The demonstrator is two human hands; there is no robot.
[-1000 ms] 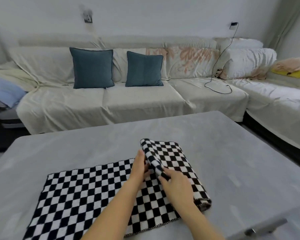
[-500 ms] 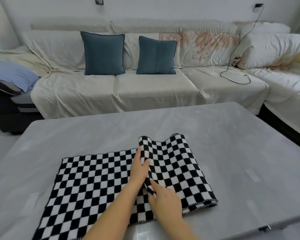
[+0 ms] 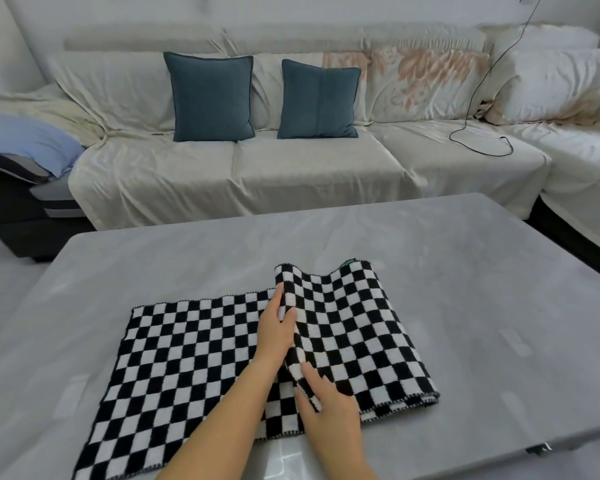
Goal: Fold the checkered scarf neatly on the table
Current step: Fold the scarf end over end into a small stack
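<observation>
Across the grey table (image 3: 465, 271), the checkered scarf (image 3: 187, 358) ran nine-to-three; our left hand (image 3: 274, 330) and right hand (image 3: 329, 407) pinched its folded flap's edge, flat length lying toward nine.

No legible text, label, brand, number or sign anywhere in view. A small green tag (image 3: 351, 261) shows at the far edge of the black-and-white checkered knit scarf (image 3: 194, 344), too small to tell whether it carries print. The scarf's squares are pattern only. A faded peach floral print on the cream sofa cover (image 3: 426, 74) holds no lettering.
</observation>
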